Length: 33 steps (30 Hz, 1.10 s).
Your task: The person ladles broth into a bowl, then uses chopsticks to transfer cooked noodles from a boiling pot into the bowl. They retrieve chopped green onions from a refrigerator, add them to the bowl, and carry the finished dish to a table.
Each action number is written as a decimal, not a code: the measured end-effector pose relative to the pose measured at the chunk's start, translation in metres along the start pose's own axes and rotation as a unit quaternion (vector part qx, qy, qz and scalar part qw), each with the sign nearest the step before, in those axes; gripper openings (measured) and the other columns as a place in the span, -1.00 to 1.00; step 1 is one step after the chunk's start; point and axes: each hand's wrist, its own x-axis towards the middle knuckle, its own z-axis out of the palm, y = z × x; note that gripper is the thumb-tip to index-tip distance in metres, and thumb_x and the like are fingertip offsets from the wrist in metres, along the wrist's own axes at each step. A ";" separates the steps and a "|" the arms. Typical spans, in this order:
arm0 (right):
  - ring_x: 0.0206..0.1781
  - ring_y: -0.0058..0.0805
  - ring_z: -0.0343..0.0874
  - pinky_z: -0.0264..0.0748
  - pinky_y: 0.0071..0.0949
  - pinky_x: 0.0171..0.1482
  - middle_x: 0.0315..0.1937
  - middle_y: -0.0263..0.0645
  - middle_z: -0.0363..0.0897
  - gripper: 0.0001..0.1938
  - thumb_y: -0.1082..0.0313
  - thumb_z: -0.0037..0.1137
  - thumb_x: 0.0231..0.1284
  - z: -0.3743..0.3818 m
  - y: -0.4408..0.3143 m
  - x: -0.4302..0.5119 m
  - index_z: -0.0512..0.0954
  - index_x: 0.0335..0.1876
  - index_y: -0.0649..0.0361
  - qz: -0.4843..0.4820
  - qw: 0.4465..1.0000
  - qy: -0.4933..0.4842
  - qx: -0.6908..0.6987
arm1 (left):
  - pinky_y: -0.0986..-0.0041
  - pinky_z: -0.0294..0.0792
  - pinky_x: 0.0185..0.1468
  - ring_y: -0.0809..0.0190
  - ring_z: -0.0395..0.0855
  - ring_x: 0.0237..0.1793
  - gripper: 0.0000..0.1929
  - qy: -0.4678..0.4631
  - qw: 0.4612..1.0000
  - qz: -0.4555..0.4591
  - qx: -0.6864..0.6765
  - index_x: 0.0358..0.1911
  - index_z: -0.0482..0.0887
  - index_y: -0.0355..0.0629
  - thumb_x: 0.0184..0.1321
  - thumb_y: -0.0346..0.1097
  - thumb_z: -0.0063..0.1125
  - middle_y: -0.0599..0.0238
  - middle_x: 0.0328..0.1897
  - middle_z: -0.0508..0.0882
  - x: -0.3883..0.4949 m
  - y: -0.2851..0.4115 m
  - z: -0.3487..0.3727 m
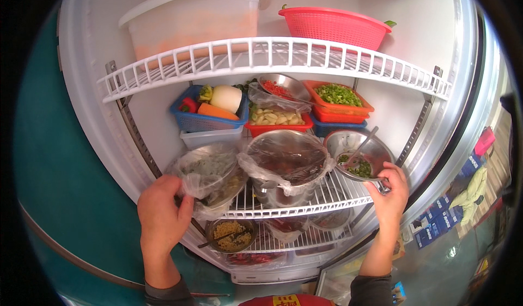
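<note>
At the left of the middle wire shelf, my left hand (165, 212) pinches the plastic wrap at the edge of a wrapped bowl (208, 165), stacked over another covered bowl. My right hand (390, 189) grips the near rim of a steel bowl (359, 146) with chopped greens and a spoon in it. Between my hands stands a steel pot (286, 163) covered with plastic wrap, dark food showing through.
Behind sit a blue basket (204, 120) of vegetables, a red basket (278, 128) of garlic cloves and an orange basket (339, 107) of chopped greens. Above the wire shelf's rim (278, 54) are a large plastic tub (196, 20) and a pink basket (335, 26). Below is a bowl of minced food (232, 235).
</note>
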 end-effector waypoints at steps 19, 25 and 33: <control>-0.08 -0.20 0.40 0.27 -0.36 0.00 -0.07 -0.11 0.39 -0.60 0.42 0.13 -0.31 -0.021 -0.033 -0.003 0.46 -0.17 0.20 -0.091 0.990 -0.012 -0.107 | 0.40 0.26 -0.49 0.04 0.42 -0.54 -0.88 0.084 0.993 -0.031 -0.077 -0.50 0.46 -0.25 -0.13 -0.40 0.08 0.15 -0.55 0.42 0.001 -0.003 0.008; -0.44 -0.53 0.38 0.36 -0.59 -0.40 -0.11 -0.16 0.42 -0.55 0.38 0.24 -0.33 0.022 -0.072 -0.001 0.48 -0.14 0.22 -0.177 0.960 -0.152 0.153 | 0.49 0.28 -0.45 0.19 0.44 -0.55 -0.84 0.076 0.991 -0.058 -0.095 -0.40 0.51 -0.27 -0.08 -0.37 0.10 0.17 -0.53 0.45 -0.004 -0.008 0.012; -0.54 -0.61 0.35 0.33 -0.70 -0.48 -0.40 -0.26 0.44 -0.78 0.53 0.22 -0.26 0.049 -0.076 0.009 0.51 -0.37 0.28 -0.245 0.930 -0.238 0.138 | 0.53 0.31 -0.41 0.25 0.49 -0.53 -0.81 0.071 0.984 -0.093 -0.135 -0.36 0.52 -0.29 -0.07 -0.36 0.11 0.19 -0.49 0.52 -0.012 -0.013 0.014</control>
